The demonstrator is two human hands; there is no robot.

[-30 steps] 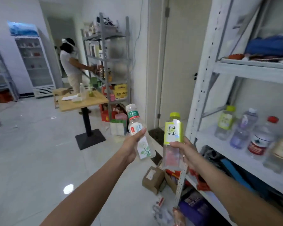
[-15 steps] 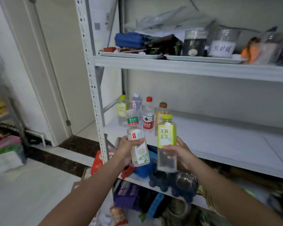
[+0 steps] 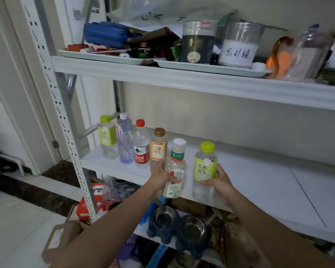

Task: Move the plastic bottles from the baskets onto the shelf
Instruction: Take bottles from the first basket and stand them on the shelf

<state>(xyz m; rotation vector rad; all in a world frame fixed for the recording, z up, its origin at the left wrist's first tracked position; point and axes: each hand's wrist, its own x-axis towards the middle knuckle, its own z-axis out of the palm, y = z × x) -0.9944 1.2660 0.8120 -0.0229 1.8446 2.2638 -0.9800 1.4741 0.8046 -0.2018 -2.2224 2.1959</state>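
My left hand [image 3: 160,178] grips a clear bottle with a white cap and green label [image 3: 175,168]. My right hand [image 3: 219,183] holds a clear bottle with a yellow-green cap and label [image 3: 204,168]. Both bottles are upright in front of the white middle shelf [image 3: 259,182], near its front edge. Standing in a row on the shelf's left part are a yellow-green capped bottle [image 3: 107,137], a tall clear bottle [image 3: 124,138], a red-capped water bottle [image 3: 141,144] and a brown-capped tea bottle [image 3: 159,147]. No basket is in view.
The upper shelf [image 3: 182,78] carries trays, a blue pouch [image 3: 106,34] and two jars [image 3: 198,42]. Below the middle shelf sit two metal bowls [image 3: 179,225] and snack bags. A perforated upright post [image 3: 66,132] stands at the left, cardboard boxes [image 3: 62,236] on the floor.
The view has swung from the room to face the shelf and come closer. Both hands have carried their bottles up toward the middle shelf, beside the row of bottles.
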